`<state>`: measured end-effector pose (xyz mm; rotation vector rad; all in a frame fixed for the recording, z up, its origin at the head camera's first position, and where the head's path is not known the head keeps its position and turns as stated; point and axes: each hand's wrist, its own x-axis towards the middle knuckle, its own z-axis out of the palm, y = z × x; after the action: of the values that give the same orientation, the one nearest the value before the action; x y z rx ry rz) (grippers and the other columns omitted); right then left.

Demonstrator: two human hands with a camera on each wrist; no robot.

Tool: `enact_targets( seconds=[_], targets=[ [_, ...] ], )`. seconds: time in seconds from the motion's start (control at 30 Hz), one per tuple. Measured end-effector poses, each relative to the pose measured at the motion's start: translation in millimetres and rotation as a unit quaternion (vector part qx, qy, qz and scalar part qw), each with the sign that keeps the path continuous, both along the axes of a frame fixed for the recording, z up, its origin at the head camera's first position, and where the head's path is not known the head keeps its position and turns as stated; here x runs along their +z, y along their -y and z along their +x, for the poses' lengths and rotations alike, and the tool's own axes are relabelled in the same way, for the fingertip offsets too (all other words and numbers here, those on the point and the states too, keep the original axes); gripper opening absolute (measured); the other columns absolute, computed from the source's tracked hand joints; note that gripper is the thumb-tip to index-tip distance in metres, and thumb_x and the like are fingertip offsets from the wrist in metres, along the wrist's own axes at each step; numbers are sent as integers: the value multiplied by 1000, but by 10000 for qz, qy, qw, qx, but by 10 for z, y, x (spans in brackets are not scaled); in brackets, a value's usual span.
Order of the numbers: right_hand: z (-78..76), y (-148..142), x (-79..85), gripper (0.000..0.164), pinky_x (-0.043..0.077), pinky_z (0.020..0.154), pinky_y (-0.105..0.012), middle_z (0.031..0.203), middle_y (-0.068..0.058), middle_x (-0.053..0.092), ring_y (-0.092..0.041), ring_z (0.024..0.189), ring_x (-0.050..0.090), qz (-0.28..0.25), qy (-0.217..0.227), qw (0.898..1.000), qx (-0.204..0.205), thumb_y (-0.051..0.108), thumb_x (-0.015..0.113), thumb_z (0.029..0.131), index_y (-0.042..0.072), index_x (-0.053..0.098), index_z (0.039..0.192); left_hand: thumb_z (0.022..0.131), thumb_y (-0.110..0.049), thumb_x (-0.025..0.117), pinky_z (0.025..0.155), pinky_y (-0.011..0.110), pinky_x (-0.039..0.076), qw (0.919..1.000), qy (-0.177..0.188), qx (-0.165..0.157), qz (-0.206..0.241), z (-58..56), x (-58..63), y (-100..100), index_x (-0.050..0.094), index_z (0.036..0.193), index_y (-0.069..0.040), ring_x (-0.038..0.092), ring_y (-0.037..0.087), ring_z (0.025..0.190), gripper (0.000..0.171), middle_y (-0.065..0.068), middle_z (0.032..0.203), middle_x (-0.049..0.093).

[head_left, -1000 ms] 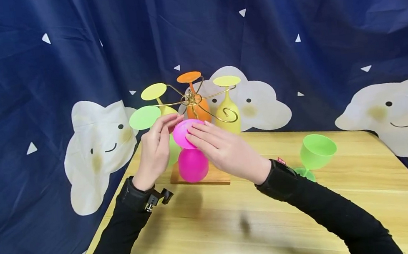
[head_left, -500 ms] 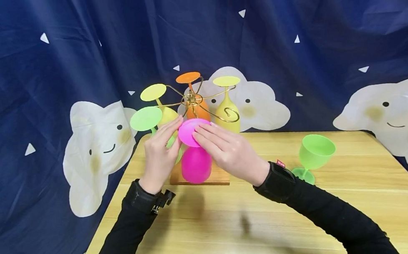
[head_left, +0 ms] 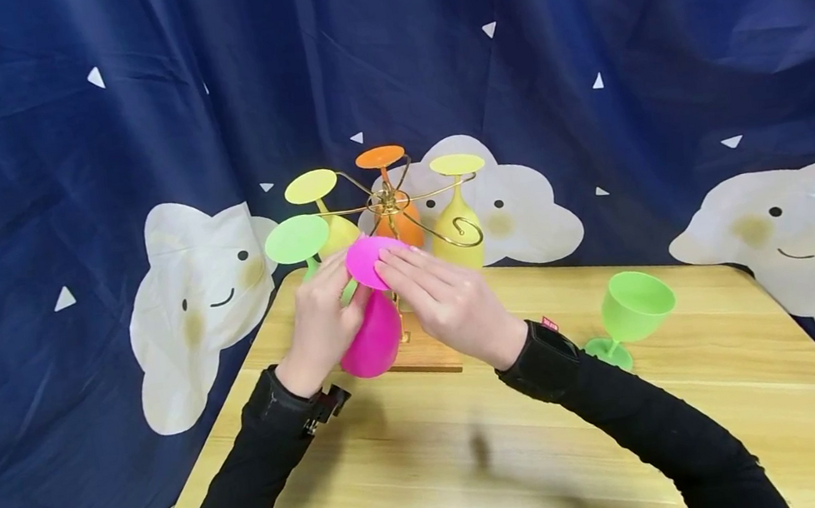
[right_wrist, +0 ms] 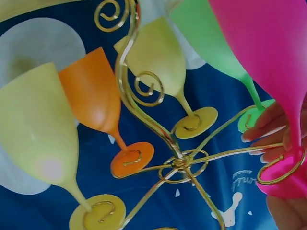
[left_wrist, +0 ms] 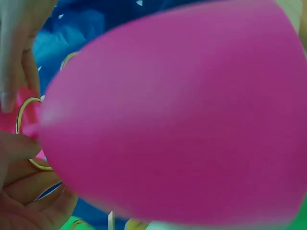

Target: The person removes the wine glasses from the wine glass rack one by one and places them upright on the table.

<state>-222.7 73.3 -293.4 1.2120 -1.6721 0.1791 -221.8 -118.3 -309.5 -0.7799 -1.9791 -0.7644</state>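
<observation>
A pink goblet (head_left: 373,337) hangs upside down and tilted at the near side of a gold wire rack (head_left: 388,202). My left hand (head_left: 320,318) grips its stem. My right hand (head_left: 450,295) pinches its round base, fingers laid over the top; the thumb is mostly hidden in the head view. In the right wrist view, a curled wire hook (right_wrist: 280,175) surrounds the pink stem by the base. Other goblets hang upside down on the rack: a green one (head_left: 296,240), an orange one (head_left: 380,156), a left yellow one (head_left: 311,186) and a right yellow one (head_left: 457,164).
A green goblet (head_left: 636,307) stands upright at the right on the wooden table (head_left: 431,461). The rack's wooden base (head_left: 427,356) sits beneath the hanging goblets. Behind the table hangs a dark blue curtain (head_left: 266,69) with white cloud shapes.
The pink goblet's base shifted right, then back left. Its bowl has swung left, so it now hangs tilted. The left hand has moved from beside the base to the stem.
</observation>
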Motion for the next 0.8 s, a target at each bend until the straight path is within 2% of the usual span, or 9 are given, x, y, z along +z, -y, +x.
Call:
enact_targets(
  seconds=[0.13, 0.23, 0.33, 0.53, 0.67, 0.8],
  targets=[
    [18, 31, 74, 38, 45, 100, -36, 118, -18, 66, -27, 116, 60, 88, 91, 9998, -173, 4, 73, 84, -4, 64, 120, 84, 4, 70, 98, 41, 48, 9959, -337, 320, -780, 43, 44, -18, 66, 110, 10, 59, 34, 111, 27, 24, 116, 64],
    [5, 60, 147, 35, 46, 99, -35, 115, -17, 68, -27, 113, 62, 168, 187, 9991, -345, 4, 73, 84, -4, 65, 117, 84, 5, 69, 97, 41, 48, 9874, -608, 629, -1320, 73, 78, -24, 65, 107, 11, 58, 34, 107, 23, 25, 112, 63],
    [-43, 83, 215, 29, 48, 97, -36, 111, -17, 69, -27, 109, 64, 172, 210, 9984, -498, 4, 71, 86, -4, 66, 114, 85, 7, 68, 99, 40, 47, 9793, -848, 833, -1638, 80, 95, -32, 64, 106, 11, 58, 34, 105, 23, 23, 108, 64],
    [-172, 14, 234, 26, 48, 96, -36, 109, -17, 70, -27, 106, 66, 74, 223, 9961, -846, 2, 69, 87, -4, 68, 112, 83, 6, 70, 101, 41, 45, 9668, -1556, 799, -1863, 94, 73, -61, 64, 110, 11, 60, 35, 109, 28, 23, 109, 66],
    [-184, -92, 210, 28, 47, 97, -37, 110, -18, 69, -28, 106, 66, 78, 174, 9957, -903, 2, 70, 86, -5, 67, 112, 80, 6, 72, 100, 39, 46, 9662, -1750, 583, -1801, 114, 50, -66, 65, 115, 8, 60, 34, 113, 36, 20, 115, 67],
    [-136, -194, 216, 32, 48, 97, -38, 111, -20, 68, -29, 107, 65, 87, 58, 9961, -873, 1, 72, 84, -7, 66, 114, 79, 11, 71, 99, 37, 47, 9675, -1785, 565, -1699, 115, 56, -58, 66, 115, 6, 61, 32, 112, 37, 19, 114, 68]
  ],
)
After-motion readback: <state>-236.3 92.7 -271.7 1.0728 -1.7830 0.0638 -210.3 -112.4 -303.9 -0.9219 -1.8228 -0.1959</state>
